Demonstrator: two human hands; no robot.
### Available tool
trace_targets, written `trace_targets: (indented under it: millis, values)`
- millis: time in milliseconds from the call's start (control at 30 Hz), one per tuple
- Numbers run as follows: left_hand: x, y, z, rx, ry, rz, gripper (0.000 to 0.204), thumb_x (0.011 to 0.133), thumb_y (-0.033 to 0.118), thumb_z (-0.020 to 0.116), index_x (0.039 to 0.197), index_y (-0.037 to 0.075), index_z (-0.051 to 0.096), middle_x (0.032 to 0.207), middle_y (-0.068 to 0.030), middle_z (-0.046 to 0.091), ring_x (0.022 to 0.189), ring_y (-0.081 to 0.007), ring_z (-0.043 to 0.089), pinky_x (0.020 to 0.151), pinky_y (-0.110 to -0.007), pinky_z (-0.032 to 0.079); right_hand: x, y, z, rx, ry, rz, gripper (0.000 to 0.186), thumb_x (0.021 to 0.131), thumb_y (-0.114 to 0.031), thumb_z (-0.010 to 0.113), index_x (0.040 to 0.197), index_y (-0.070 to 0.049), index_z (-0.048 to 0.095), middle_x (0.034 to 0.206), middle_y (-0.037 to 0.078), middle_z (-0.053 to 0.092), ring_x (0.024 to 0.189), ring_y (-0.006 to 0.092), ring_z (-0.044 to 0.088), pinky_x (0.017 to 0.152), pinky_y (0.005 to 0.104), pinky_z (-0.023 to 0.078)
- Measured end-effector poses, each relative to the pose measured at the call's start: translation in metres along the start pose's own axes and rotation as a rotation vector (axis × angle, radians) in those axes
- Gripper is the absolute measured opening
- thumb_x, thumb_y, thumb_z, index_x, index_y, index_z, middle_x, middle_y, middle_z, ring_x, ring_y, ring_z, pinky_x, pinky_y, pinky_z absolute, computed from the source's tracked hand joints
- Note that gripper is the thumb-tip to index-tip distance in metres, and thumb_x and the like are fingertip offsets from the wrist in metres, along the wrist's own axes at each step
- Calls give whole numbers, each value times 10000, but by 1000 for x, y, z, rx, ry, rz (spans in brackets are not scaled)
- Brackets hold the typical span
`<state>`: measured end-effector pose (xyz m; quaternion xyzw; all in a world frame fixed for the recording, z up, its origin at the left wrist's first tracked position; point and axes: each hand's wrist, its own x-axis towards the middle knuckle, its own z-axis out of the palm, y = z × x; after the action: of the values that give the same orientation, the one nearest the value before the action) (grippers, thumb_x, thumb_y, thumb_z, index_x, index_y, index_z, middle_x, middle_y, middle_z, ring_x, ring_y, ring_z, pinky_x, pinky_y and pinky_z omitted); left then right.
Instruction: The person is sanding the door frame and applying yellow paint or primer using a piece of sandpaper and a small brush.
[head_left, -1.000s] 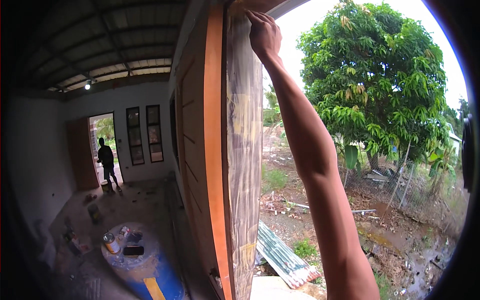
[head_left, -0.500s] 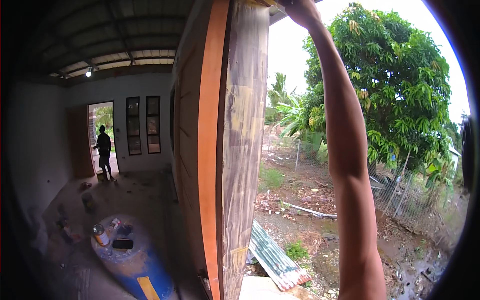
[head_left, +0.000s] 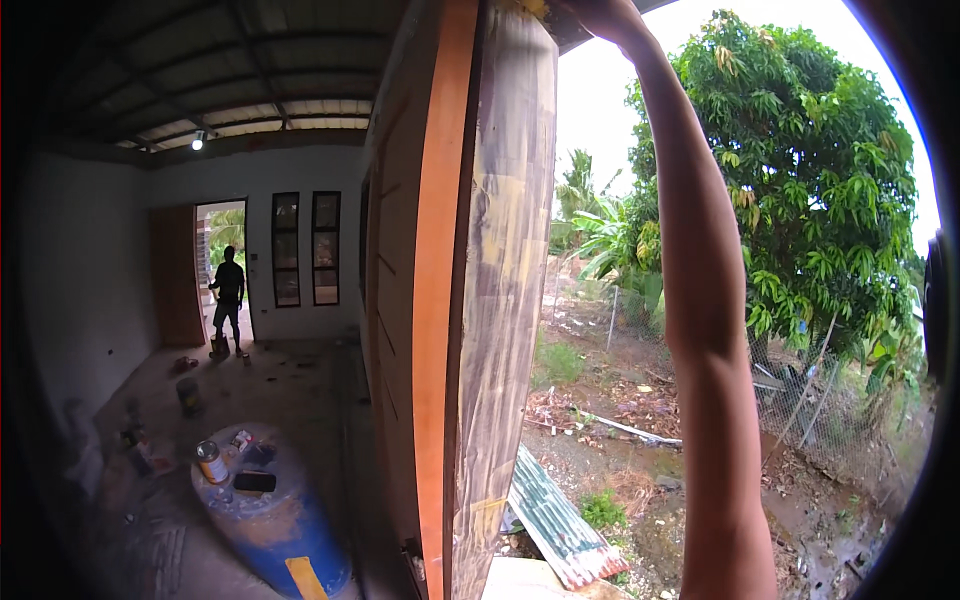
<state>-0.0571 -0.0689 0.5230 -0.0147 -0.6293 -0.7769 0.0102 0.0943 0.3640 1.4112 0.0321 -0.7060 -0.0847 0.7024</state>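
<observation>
My right arm reaches up along the right of an upright wooden panel [head_left: 505, 230], streaked grey-brown with pale yellowish patches. My right hand [head_left: 605, 18] is at the top edge of the picture, close to the panel's upper end. Its fingers are mostly cut off, so what they hold, if anything, cannot be made out. A yellowish smear [head_left: 535, 8] shows on the panel's top beside the hand. Along the panel's left runs a bright orange strip [head_left: 445, 250], and left of that a brown grooved door face [head_left: 395, 300]. My left hand is out of the picture.
Inside, a blue drum [head_left: 290, 540] carries a can [head_left: 211, 462] and a dark phone-like object [head_left: 255, 482]. A person [head_left: 229, 295] stands by the far doorway. Outside lie corrugated sheets [head_left: 560, 520], with a wire fence [head_left: 640, 320] and a leafy tree [head_left: 790, 180] beyond.
The view has shifted slightly, so the room and panel sit further right. My right hand stays high by the panel's top, a little further left relative to it. The far person's stance has changed.
</observation>
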Motion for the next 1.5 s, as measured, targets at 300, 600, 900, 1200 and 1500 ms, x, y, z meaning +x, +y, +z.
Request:
trace_targets:
  millis: [300, 600, 900, 1200, 1500]
  values:
    - [-5, 40, 15, 55, 65, 74, 272, 985, 303, 648, 884, 55, 601, 771, -19, 516, 706, -148, 452, 586, -328, 409, -19, 18, 76, 1906, 267, 552, 472, 1087, -192, 174, 1463, 72, 284, 1433, 297, 460, 1300, 436, 526, 1105, 561, 489]
    - [-17, 25, -20, -128, -12, -16, 238, 993, 297, 640, 963, 61, 628, 832, -32, 557, 741, -151, 492, 597, -335, 431, 24, -2, 107, 2240, 538, 642, 464, 1075, -194, 206, 1408, 88, 365, 1337, 296, 540, 1212, 429, 593, 1034, 556, 541]
    - [-14, -17, -111, -213, 130, -69, 328, 971, 252, 668, 1233, 64, 610, 970, -84, 625, 814, -188, 563, 641, -357, 498, 6, -7, 119, 2327, 454, 636, 453, 1066, -177, 227, 1395, 100, 369, 1326, 292, 546, 1178, 426, 609, 1000, 562, 557]
    - [-21, -56, -98, -247, 200, 52, 487, 938, 247, 729, 1348, 67, 538, 1069, -116, 632, 864, -225, 584, 746, -375, 533, 10, -9, 113, 2256, 477, 657, 443, 1056, -161, 248, 1382, 111, 373, 1314, 289, 553, 1143, 423, 626, 966, 569, 573]
    - [-38, -24, -83, -200, 250, 32, 209, 953, 202, 678, 1069, 35, 631, 921, -79, 602, 791, -201, 552, 657, -359, 488, 26, -46, 34, 1610, 402, 559, 433, 1047, -145, 268, 1369, 123, 377, 1302, 285, 559, 1109, 421, 642, 931, 575, 590]
